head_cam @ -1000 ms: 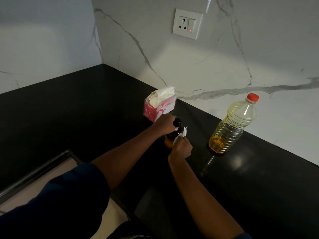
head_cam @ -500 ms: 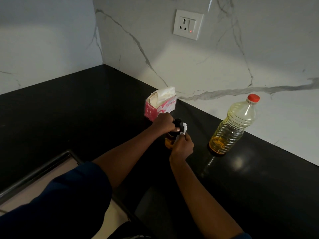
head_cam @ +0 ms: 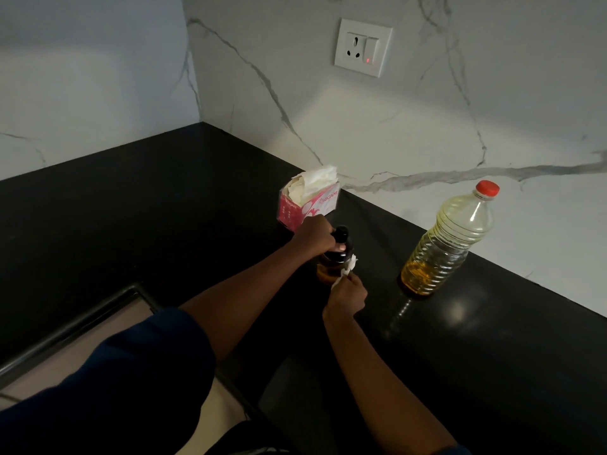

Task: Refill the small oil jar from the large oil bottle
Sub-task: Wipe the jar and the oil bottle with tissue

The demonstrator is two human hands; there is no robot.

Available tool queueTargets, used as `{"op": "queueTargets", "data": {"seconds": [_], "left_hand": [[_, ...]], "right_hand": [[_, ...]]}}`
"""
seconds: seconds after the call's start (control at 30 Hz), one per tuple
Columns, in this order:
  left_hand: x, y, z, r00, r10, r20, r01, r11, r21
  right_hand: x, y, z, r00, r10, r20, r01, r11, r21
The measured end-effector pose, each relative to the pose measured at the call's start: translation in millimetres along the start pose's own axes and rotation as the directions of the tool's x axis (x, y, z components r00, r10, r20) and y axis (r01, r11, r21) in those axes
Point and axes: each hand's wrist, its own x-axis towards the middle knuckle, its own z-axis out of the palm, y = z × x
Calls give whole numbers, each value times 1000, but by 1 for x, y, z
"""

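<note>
The small oil jar (head_cam: 331,269) stands on the black counter (head_cam: 164,208), with amber oil in its glass body and a black cap. My left hand (head_cam: 313,236) grips the jar around its black top. My right hand (head_cam: 348,295) pinches a white tissue (head_cam: 348,267) against the jar's right side. To the right stands the large oil bottle (head_cam: 450,241), clear plastic, upright, red cap on, yellow oil in its lower part.
A pink tissue box (head_cam: 308,203) with white tissue sticking out sits just behind the jar by the marble wall. A wall socket (head_cam: 363,47) is above. A sink edge (head_cam: 75,326) lies at the lower left.
My right hand with the tissue has slid down the jar's side, from near the cap to the glass body. My left hand stays on the cap.
</note>
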Motion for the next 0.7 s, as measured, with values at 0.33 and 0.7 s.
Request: {"op": "queueTargets", "data": {"seconds": [0.33,0.7], "left_hand": [[-2,1,0,1000,-3,-19,3,1000,-13],[-4,8,5,992,-34,-120,41,998,55]], "right_hand": [[11,-21,-5,998,-55,30,57,996,-72],[-7,-12,3,962,-272,4,272,960,-71]]}}
